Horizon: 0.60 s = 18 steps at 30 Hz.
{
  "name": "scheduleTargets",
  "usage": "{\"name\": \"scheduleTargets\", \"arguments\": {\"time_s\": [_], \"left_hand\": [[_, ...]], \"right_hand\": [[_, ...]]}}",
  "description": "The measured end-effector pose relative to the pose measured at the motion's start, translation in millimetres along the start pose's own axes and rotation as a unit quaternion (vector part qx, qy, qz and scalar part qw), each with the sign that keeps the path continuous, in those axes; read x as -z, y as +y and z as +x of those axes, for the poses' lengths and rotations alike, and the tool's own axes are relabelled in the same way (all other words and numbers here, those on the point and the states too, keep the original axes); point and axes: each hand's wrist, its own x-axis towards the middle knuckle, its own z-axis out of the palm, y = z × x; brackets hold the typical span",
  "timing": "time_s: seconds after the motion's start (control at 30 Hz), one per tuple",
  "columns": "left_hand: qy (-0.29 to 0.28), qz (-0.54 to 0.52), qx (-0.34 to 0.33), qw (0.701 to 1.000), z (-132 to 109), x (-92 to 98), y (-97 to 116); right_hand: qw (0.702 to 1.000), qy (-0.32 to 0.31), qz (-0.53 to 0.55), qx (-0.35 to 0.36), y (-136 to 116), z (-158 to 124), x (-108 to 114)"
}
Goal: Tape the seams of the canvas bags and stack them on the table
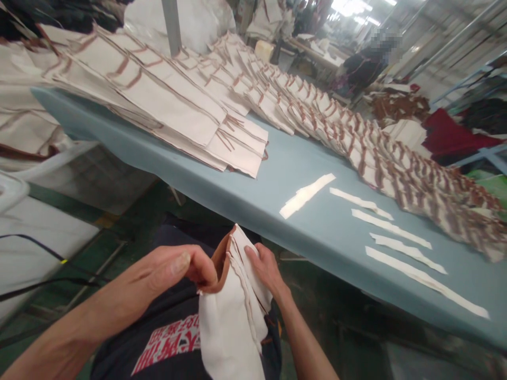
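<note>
A cream fabric piece point(229, 322) with brown edging hangs over my lap in front of the dark apron. My left hand point(178, 272) holds its brown-edged opening, the fingertips tucked inside and hidden by the cloth. At the other side of the same piece, my right hand point(264, 266) grips the cream cloth, thumb on the outer face. The folded layers spread apart below the two hands. Beyond them, the blue-covered table point(237, 195) carries a pile of cream pieces with brown trim point(178, 111).
Long overlapping rows of cream and brown pieces point(317, 113) run along the table's far side. Several pale strips point(400, 229) lie at its right. White bins point(59, 221) stand at left. A person point(362, 66) is in the background.
</note>
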Motion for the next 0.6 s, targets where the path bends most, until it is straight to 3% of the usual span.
{"name": "scheduleTargets", "arguments": {"time_s": [0.17, 0.37, 0.6], "left_hand": [[-0.020, -0.083, 0.022, 0.996, 0, -3.7, 1], [0.023, -0.027, 0.071, 0.997, -3, -5.5, -20], [0.055, 0.065, 0.112, 0.990, 4, 13.5, -46]], "right_hand": [[1.000, 0.015, 0.021, 0.000, 1, 0, -2], [0.997, 0.043, 0.060, -0.005, 11, 15, 1], [0.990, 0.030, 0.132, -0.041, 15, 23, -4]]}}
